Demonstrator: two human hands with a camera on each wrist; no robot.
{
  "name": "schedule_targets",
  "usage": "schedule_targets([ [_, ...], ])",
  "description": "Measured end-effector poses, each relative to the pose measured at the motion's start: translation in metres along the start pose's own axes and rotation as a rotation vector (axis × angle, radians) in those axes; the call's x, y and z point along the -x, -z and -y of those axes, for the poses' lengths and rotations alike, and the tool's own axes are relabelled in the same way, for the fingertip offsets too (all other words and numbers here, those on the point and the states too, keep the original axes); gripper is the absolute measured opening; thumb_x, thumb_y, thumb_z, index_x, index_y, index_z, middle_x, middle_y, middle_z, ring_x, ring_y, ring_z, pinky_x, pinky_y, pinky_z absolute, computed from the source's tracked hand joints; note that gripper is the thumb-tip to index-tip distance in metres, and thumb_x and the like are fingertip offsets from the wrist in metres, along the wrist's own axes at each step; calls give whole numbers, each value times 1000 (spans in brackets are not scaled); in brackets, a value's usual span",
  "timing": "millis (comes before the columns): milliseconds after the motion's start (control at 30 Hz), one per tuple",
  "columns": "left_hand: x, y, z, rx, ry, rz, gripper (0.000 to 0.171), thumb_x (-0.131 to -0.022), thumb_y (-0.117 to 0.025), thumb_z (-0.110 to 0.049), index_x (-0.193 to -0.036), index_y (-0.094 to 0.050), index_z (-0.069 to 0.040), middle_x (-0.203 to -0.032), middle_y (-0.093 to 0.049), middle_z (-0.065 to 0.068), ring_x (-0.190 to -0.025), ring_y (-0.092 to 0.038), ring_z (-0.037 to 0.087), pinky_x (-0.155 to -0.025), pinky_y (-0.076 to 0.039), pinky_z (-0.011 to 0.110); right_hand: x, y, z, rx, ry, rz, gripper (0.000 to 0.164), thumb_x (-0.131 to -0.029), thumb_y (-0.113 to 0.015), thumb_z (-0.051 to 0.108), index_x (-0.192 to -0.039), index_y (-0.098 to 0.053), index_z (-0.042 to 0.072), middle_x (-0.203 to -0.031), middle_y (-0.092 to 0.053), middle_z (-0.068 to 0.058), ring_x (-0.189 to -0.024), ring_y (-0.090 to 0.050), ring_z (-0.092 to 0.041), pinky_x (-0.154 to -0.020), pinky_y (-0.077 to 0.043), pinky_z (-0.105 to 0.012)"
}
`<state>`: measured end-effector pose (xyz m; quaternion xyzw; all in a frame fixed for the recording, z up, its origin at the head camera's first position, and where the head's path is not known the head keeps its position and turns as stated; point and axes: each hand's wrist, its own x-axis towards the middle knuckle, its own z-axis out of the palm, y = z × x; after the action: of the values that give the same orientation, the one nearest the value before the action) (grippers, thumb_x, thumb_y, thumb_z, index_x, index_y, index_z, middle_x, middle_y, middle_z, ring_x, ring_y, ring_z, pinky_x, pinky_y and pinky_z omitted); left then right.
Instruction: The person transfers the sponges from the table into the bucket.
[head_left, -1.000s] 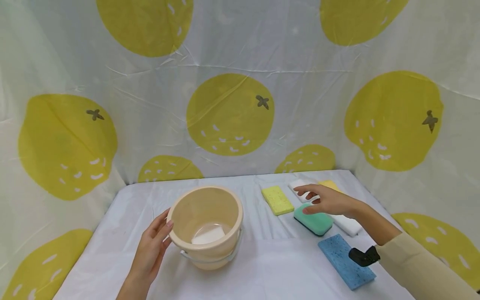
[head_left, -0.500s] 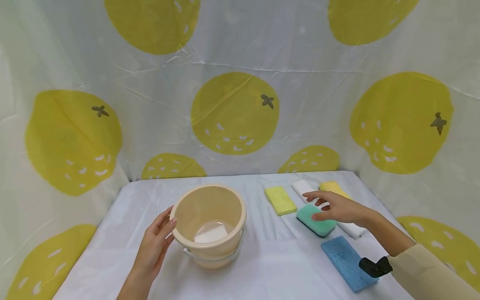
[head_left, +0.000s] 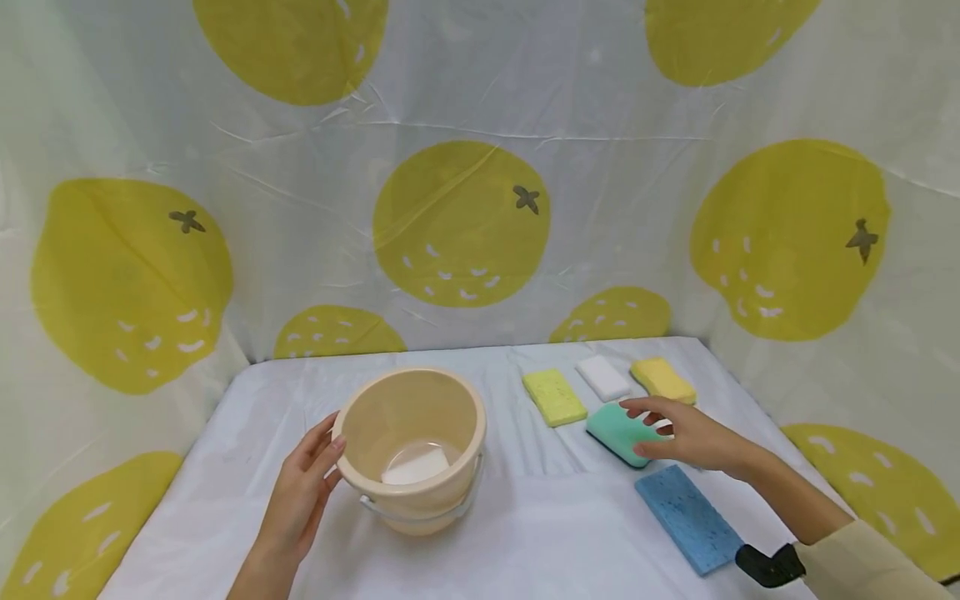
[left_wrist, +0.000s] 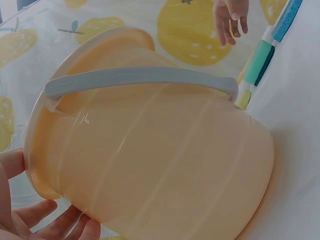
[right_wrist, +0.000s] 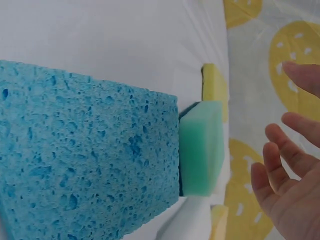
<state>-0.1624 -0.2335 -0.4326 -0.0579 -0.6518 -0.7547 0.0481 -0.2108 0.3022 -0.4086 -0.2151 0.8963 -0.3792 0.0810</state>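
While the left hand (head_left: 300, 487) has the beige bucket (head_left: 412, 408) by its rim, thumb on one side and fingers round the other, the right hand (head_left: 693, 433) hovers across the way over the green sponge (head_left: 618, 429). And look at those right fingers: bent, spread apart, thumb well clear of them, pinching nothing! From the right wrist, there's a visible gap between that hand and the sponge.

Now the bucket: over the white cloth (head_left: 547, 533), left of centre, mouth up towards the wearer, its pale handle (left_wrist: 142, 76) dropped against the near side. Whether the base sits fully flat, I can't tell from my spot. Inside, a white piece (head_left: 416, 467) lies on the bottom.

To the right it's a busy scatter! Green sponge, dark side down; blue sponge (head_left: 686, 517) nearer, lying just beside it at an angle. Behind the green one come the lime sponge (head_left: 555, 397), the white block (head_left: 602, 377) and the yellow sponge (head_left: 663, 379), in a loose row. At the back hangs the pale curtain (head_left: 615, 192), splashed with big yellow lemons.
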Motion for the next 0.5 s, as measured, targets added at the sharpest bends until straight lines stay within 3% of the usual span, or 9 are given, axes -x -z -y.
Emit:
schedule_targets([
  [267,-1,1,1,6,4,2,54,-109,-56,-15,-156,-36,1,-146,-52,9,-129,-55,18,-100,-51,29,15,-8,-5,24,-42,-18,67,-94,-79,26,-150,-49,2,-137,-56,-18,-122,-53,-38,-98,-50,-49],
  [500,-1,0,1,4,9,-1,54,-109,-56,-16,-156,-36,1,-147,-51,10,-129,-55,17,-100,-51,28,28,-13,-12,39,-27,-46,67,-94,-79,26,-149,-49,2,-135,-58,-15,-119,-55,-37,-94,-53,-41],
])
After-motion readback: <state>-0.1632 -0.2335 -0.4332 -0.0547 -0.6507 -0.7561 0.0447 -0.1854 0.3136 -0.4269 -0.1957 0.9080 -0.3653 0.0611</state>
